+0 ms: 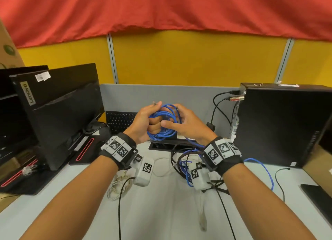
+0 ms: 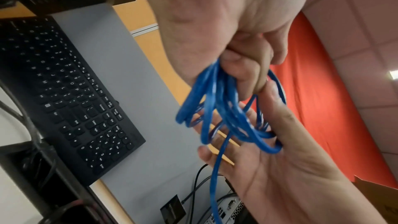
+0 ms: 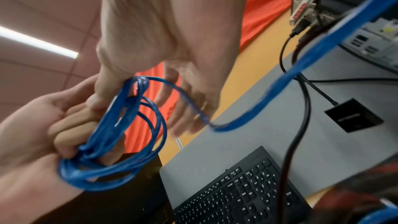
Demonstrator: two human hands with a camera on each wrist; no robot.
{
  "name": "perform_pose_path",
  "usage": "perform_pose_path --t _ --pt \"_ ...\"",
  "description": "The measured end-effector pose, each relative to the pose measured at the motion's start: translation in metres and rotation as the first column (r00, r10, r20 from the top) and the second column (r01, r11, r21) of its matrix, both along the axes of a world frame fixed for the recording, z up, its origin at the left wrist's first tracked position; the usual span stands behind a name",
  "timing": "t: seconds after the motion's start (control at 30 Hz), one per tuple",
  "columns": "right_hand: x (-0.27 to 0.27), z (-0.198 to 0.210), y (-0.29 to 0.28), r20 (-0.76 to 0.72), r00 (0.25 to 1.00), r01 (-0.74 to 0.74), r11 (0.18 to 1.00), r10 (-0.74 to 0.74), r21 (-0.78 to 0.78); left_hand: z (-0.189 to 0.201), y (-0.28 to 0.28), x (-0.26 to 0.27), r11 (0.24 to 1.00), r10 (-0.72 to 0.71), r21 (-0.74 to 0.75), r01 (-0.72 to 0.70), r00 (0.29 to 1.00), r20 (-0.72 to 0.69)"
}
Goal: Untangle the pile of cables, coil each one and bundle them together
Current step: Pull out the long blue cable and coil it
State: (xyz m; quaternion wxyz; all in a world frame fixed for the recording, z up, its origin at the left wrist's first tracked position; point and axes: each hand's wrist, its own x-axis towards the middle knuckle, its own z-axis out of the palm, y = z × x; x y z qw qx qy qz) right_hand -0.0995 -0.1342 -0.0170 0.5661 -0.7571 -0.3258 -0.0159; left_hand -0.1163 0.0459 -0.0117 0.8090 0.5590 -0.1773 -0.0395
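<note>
Head view: left hand (image 1: 143,122) grips the coiled blue cable (image 1: 164,122) above the tabletop (image 1: 161,212) (keyboard (image 1: 121,120) behind); right hand (image 1: 186,124), fingers loosely spread, guides its loops.

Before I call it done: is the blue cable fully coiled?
Not fully. The blue cable has several loops in the left hand, but a loose tail runs past the right hand toward the desk.
</note>
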Motion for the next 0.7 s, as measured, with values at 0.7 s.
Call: perform_pose_path --t 0.7 --pt "0.002 0.004 0.012 0.532 0.791 0.555 0.722 -0.303 -0.414 -0.003 0.012 -0.014 0.97 -0.235 0.035 0.241 0.963 -0.128"
